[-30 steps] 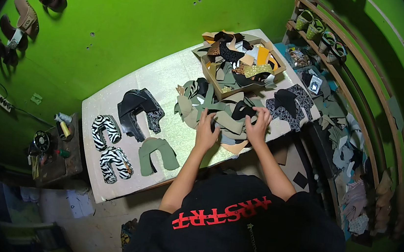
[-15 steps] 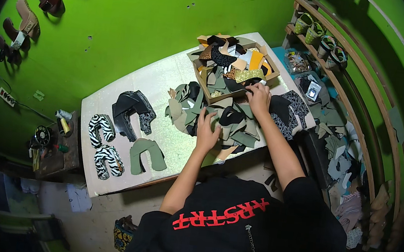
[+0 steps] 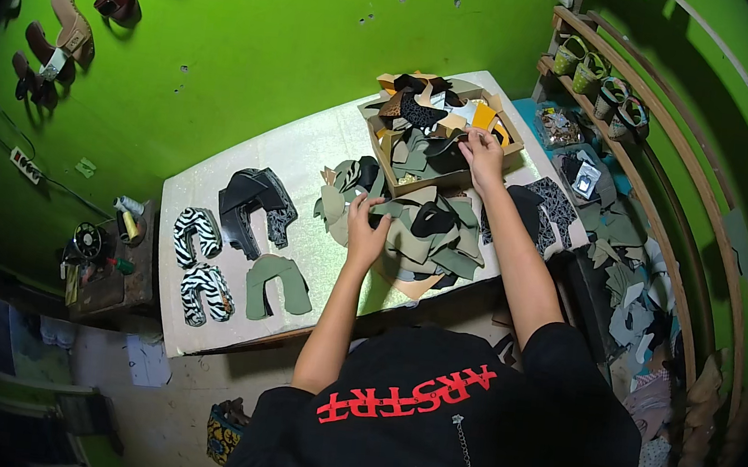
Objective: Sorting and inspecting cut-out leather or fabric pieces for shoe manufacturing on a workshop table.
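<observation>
Loose cut pieces (image 3: 414,238), mostly olive with black and tan among them, are lying in a heap on the pale table (image 3: 255,148), directly in front of the person and against the near side of an open box (image 3: 425,184).

Left hand (image 3: 365,235): it is resting at the left part of the heap. Its fingers are spreading apart, with no closed grip showing.

Right hand (image 3: 484,158): it is reaching over the near edge of the box, with its fingertips at the edge of a dark piece (image 3: 446,156). The fingers are hiding the contact, so whether they are pinching that piece or only touching it is remaining unclear.

Completed portion, judged from the layout: four shaped groups are lying apart from the heap on the left half of the table. Two zebra-striped groups (image 3: 182,239) are sitting one nearer than the other at the far left; a black group (image 3: 251,193) is lying to their right, and an olive group (image 3: 271,273) is lying nearer the person. Black patterned pieces (image 3: 553,218) are forming a further cluster at the right end.

Outstanding portion, by the same judgement: the heap is remaining mixed and overlapping, and the box is holding many assorted pieces in black, orange, tan and olive. Grouping is therefore appearing partial, with much material lying ungrouped.
</observation>
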A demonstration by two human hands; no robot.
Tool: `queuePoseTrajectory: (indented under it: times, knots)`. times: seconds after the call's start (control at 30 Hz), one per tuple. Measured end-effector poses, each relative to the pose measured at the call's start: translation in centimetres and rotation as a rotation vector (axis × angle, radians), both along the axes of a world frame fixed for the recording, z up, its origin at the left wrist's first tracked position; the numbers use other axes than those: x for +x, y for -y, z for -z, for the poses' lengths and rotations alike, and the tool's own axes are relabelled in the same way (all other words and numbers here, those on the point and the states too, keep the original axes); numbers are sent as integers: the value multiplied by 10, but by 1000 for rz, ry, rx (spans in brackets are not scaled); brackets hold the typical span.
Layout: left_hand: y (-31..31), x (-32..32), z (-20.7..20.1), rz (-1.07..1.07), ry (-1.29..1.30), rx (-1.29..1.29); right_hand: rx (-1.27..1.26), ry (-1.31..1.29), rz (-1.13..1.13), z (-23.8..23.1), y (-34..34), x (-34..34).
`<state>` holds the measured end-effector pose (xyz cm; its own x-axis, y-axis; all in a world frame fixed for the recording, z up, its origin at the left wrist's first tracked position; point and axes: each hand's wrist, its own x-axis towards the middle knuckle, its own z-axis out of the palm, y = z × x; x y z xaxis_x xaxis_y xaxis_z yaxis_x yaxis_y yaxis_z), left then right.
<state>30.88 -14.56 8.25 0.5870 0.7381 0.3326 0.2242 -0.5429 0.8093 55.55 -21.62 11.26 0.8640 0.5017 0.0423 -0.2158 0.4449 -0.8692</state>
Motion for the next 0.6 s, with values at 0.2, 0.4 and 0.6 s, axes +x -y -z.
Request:
queuePoseTrajectory:
  times: [0.2, 0.4, 0.6]
  knots:
    - [-13, 12, -12, 233, 140, -459, 270, -191, -176, -22, -3, -21]
    - [-5, 18, -41, 422, 389, -1012, 380, -161, -406, -37, 2, -80]
    - [-11, 9, -64, 319, 545, -1034, -33, 370, -504, -17, 32, -122]
